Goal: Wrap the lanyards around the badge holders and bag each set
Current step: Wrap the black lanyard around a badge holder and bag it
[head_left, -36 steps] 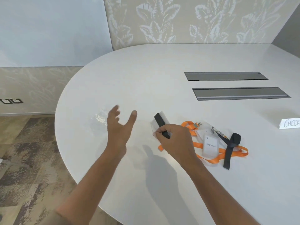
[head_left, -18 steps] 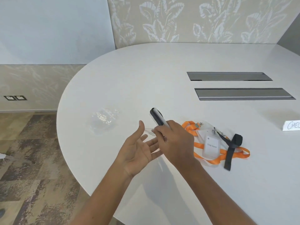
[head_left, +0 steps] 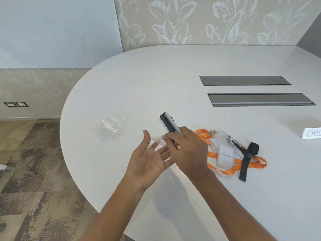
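Left of the hands, the bags (head_left: 111, 128) are lying untouched. The left hand (head_left: 147, 160), reaching that way a second ago, is now turning palm-up, fingers spread, beside the right hand (head_left: 187, 150), which is gripping the wrapped badge (head_left: 169, 125); bagging seems imminent. Two lanyards (head_left: 246, 157) are waiting rightward.

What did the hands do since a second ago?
The left hand came back from near the plastic bags and turned palm up under the right hand. The right hand kept gripping the wrapped badge and lifted it. The orange lanyard and black lanyard stayed put.
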Demonstrator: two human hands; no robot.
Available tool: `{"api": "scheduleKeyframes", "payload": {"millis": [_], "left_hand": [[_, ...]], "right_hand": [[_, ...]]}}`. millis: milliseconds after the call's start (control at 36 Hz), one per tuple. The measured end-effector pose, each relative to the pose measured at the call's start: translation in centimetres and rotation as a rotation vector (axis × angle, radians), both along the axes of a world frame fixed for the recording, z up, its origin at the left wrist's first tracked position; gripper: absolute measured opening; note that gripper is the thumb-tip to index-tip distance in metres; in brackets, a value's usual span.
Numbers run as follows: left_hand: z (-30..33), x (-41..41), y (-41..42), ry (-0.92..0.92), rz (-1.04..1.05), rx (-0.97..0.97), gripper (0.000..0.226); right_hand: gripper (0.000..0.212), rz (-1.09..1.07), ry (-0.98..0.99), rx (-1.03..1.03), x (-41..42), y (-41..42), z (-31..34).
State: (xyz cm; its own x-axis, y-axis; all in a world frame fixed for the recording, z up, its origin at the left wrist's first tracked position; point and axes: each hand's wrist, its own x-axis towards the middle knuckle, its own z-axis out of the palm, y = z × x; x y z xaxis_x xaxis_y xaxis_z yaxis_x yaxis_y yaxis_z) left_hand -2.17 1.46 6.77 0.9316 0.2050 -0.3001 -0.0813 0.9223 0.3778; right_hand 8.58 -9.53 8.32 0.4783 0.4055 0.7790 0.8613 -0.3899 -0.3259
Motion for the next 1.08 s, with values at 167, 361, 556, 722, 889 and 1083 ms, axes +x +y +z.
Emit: {"api": "scheduleKeyframes", "payload": {"millis": [167, 361, 556, 722, 889, 1083], "left_hand": [[0.9, -0.1, -0.3, 0.042, 0.033, 0.135, 0.076], [0.5, -0.4, -0.8, 0.067, 0.071, 0.393, 0.041], [1.2, -0.5, -1.4, 0.027, 0.13, 0.326, 0.049], [1.7, -0.7, -1.4, 0.013, 0.104, 0.329, 0.05], [0.8, -0.9, -1.5, 0.009, 0.115, 0.345, 0.033], [0.3, -1.0, -1.4, -0.013, 0.083, 0.273, 0.06]], "right_hand": [[0.01, 0.013, -0.019, -0.027, -0.1, -0.1, 0.0], [0.011, 0.012, -0.023, -0.068, -0.3, -0.2, 0.1], [0.009, 0.017, -0.022, -0.073, -0.3, -0.3, 0.0], [0.008, 0.012, 0.009, -0.068, -0.6, -0.2, 0.1], [0.009, 0.012, 0.022, -0.037, -0.6, -0.2, 0.4], [0.01, 0.015, 0.014, -0.029, -0.3, -0.4, 0.5]]}}
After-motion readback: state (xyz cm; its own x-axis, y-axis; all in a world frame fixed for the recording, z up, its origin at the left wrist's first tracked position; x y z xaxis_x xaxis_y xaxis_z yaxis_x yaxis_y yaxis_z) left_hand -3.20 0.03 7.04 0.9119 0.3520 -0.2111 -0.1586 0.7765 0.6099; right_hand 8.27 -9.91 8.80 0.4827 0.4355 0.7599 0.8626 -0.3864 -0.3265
